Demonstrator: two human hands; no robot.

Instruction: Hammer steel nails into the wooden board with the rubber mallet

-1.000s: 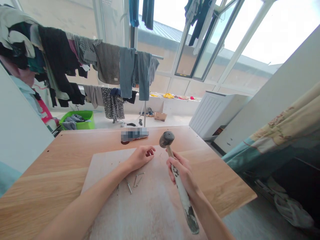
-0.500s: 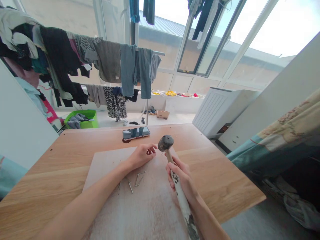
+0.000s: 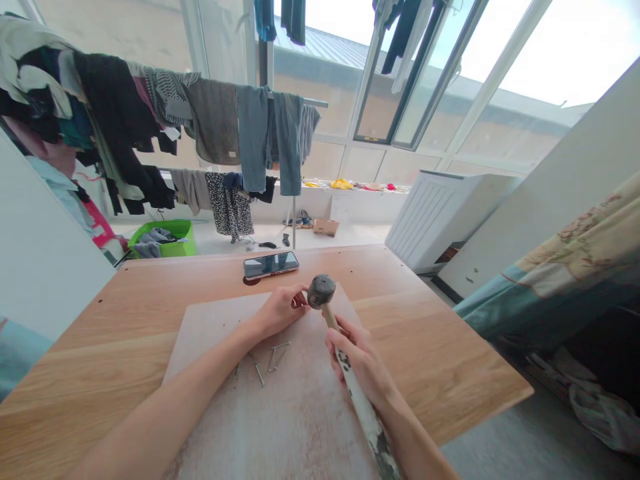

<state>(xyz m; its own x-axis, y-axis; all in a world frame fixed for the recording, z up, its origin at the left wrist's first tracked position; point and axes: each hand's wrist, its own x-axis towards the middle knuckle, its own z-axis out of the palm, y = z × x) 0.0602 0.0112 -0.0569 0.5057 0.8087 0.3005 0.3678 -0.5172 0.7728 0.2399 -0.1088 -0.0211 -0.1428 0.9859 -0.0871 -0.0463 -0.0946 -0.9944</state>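
Inside grn tub [image 3: 181,248]: clothes [image 3: 156,236]; mallet [image 3: 361,403] in R hand [image 3: 364,360]

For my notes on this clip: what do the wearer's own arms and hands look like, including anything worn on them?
The left hand and right hand are both ungloved. The left forearm and right forearm are bare down to the picture's edge, with no sleeve, watch or bracelet showing. No ring shows either, though some fingers are partly hidden.
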